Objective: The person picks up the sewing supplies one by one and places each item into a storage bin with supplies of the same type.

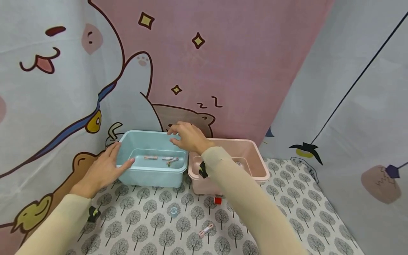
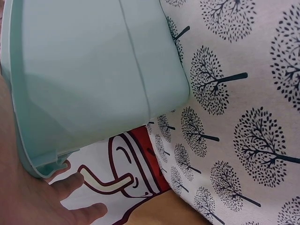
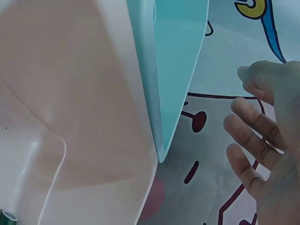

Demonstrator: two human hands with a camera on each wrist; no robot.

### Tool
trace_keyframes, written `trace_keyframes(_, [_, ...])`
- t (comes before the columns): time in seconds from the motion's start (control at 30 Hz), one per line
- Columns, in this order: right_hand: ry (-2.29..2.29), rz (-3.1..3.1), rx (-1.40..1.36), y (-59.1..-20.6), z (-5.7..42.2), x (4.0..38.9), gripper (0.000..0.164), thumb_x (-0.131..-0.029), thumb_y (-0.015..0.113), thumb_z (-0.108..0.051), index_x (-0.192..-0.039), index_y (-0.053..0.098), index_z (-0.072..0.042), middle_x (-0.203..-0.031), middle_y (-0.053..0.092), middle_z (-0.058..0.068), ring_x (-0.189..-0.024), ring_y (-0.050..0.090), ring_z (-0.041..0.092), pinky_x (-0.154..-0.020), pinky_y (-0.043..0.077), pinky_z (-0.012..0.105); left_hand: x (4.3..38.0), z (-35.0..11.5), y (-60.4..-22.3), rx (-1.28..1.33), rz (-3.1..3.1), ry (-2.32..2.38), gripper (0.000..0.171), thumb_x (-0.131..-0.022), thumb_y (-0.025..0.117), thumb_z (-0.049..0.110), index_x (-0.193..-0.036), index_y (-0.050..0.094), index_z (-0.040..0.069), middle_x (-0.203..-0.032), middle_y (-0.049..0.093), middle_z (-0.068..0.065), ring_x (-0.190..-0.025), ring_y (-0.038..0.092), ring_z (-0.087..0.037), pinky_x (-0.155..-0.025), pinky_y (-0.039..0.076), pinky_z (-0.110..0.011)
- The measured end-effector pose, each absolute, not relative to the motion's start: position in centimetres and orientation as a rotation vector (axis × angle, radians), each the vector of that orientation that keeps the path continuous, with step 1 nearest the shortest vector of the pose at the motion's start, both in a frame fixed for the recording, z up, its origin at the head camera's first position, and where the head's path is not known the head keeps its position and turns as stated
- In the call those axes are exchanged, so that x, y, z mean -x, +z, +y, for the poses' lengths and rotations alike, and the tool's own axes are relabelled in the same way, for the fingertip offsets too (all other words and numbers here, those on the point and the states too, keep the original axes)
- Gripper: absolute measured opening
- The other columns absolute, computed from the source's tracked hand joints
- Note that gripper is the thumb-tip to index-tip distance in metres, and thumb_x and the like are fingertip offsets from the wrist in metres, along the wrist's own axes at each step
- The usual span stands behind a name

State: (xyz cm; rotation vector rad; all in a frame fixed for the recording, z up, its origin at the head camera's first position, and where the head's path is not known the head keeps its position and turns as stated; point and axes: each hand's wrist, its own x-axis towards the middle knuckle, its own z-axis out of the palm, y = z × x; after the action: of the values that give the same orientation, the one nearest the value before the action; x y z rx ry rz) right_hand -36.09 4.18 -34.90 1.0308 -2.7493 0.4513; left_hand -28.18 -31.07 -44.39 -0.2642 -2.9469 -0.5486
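Observation:
A light blue plastic bin (image 1: 153,177) stands at the back against the wall cloth. My left hand (image 1: 102,170) lies along its left rim, with the fingers extended and the thumb over the edge; the left wrist view shows that hand (image 2: 33,201) at the bin's corner. Above the bin's right rear part hovers my right hand (image 1: 189,138), fingers loosely bent and nothing between them. In the right wrist view the right hand (image 3: 267,136) is apart from both bins. Inside the blue bin lie an orange-brown bundle (image 1: 151,157) and a few small pale pieces (image 1: 172,162).
Right beside the blue bin is a pink bin (image 1: 204,186), partly covered by my right forearm, with a small green cylinder (image 3: 8,218) inside. In front lie a red block (image 1: 217,200), a light blue round piece (image 1: 173,211) and a tied pink cord (image 1: 206,230) on the tree-print cloth (image 1: 140,216).

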Motion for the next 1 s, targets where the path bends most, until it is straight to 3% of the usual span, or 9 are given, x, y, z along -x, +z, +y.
trace_keyframes(0.37, [0.416, -2.704, -1.088, -34.8, 5.8, 33.7, 0.030, -0.116, 0.076, -0.031, -0.144, 0.082, -0.023, -0.135, 0.079, 0.000, -0.120, 0.079, 0.020, -0.103, 0.068, 0.041, 28.3, -31.2, -44.4, 0.269, -2.938, -0.555, 0.114, -0.115, 0.052, 0.075, -0.185, 0.011, -0.005, -0.191, 0.014, -0.038, -0.169, 0.029, -0.069, -0.131, 0.032, -0.090])
trace_keyframes(0.8, [0.498, -2.616, -1.182, -35.7, 8.4, 30.2, 0.028, -0.114, 0.078, -0.023, -0.141, 0.082, -0.017, -0.135, 0.081, 0.003, -0.114, 0.078, 0.017, -0.097, 0.067, 0.033, 28.1, -31.0, -44.4, 0.261, -2.957, -0.547, 0.114, -0.115, 0.051, 0.076, -0.186, 0.008, -0.004, -0.191, 0.012, -0.038, -0.167, 0.028, -0.071, -0.128, 0.032, -0.092])
trace_keyframes(1.0, [0.548, -2.556, -1.224, -36.7, 9.8, 28.5, 0.025, -0.111, 0.081, -0.021, -0.135, 0.084, -0.015, -0.127, 0.081, 0.003, -0.105, 0.079, 0.019, -0.092, 0.066, 0.028, 28.0, -31.0, -44.2, 0.261, -2.962, -0.548, 0.114, -0.116, 0.050, 0.076, -0.186, 0.007, -0.004, -0.191, 0.011, -0.039, -0.167, 0.028, -0.072, -0.128, 0.032, -0.092])
